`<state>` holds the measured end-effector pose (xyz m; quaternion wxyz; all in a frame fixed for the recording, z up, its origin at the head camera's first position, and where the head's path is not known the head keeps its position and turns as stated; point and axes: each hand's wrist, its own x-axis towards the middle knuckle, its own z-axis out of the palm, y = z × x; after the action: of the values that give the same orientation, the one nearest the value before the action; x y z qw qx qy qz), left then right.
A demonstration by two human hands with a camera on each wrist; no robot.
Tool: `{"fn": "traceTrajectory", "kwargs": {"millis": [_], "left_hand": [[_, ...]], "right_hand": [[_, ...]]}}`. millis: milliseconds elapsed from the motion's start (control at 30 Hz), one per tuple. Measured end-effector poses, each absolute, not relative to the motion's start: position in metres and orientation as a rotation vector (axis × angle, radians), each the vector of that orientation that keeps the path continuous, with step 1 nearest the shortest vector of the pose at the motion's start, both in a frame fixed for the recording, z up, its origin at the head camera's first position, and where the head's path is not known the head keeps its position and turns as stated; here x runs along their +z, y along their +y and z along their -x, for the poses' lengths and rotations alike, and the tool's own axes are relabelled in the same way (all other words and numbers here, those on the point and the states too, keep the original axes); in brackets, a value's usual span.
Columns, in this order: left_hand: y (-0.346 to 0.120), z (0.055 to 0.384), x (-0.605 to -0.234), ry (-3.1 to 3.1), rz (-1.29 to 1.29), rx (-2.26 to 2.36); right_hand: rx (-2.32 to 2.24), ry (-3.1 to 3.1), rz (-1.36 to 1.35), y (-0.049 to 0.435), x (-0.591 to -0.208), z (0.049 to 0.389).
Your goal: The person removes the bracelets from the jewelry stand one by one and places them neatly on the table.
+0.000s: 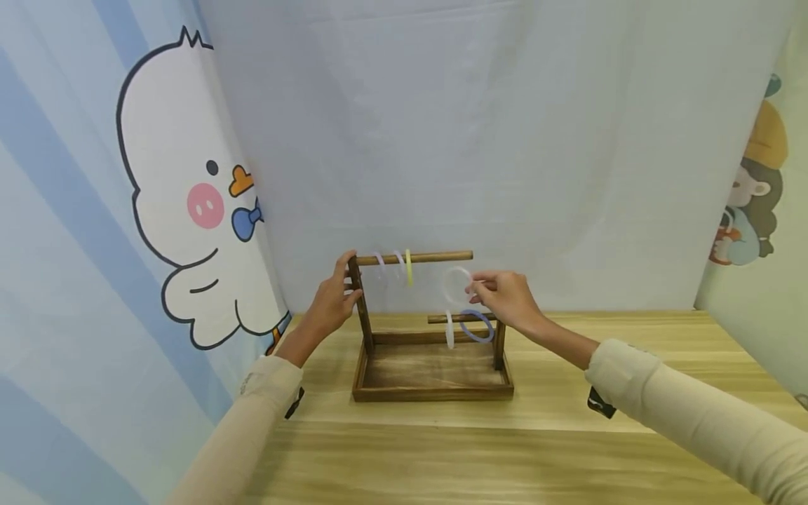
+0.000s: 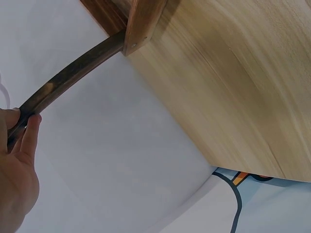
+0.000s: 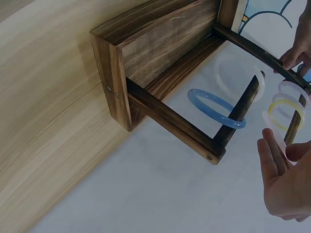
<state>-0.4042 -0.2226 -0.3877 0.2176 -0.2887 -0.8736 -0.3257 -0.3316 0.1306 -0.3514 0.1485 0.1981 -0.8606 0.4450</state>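
My left hand (image 1: 330, 301) grips the left post (image 2: 73, 73) of a dark wooden bangle stand near its top. Between thumb and fingers my right hand (image 1: 510, 300) pinches a pale, whitish bangle (image 1: 459, 268), just below the free end of the upper bar (image 1: 445, 257). Hanging from that bar are two pale lilac bangles (image 1: 400, 261) and a yellow bangle (image 1: 409, 269). Below, the lower bar (image 1: 435, 319) carries a white bangle (image 1: 449, 331) and a blue bangle (image 3: 234, 123). In the right wrist view the held bangle overlaps the upper bar's end.
The stand's shallow tray base (image 1: 435, 394) sits on a light wood-grain table (image 1: 442, 449). Behind it hangs a pale grey curtain (image 1: 480, 140). A blue-striped cloth with a cartoon bird (image 1: 170, 140) hangs along the left side.
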Motion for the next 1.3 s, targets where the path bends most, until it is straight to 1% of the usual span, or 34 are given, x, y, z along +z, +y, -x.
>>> {"fn": "traceTrajectory", "kwargs": {"millis": [367, 767, 967, 1300], "left_hand": [[-0.222, 0.407, -0.386, -2.451, 0.777, -0.918], [-0.218, 0.41, -0.383, -2.457, 0.775, -0.896], [-0.217, 0.408, -0.383, -2.479, 0.753, -0.89], [-0.22, 0.407, -0.384, -2.495, 0.738, -0.912]], "right_hand": [[1.363, -2.473, -0.665, 0.106, -0.349, 0.326], [1.589, -2.458, -0.71, 0.07, -0.355, 0.319], [1.589, -2.535, -0.69, 0.055, -0.366, 0.313], [1.704, -2.57, -0.748, 0.036, -0.394, 0.305]]}}
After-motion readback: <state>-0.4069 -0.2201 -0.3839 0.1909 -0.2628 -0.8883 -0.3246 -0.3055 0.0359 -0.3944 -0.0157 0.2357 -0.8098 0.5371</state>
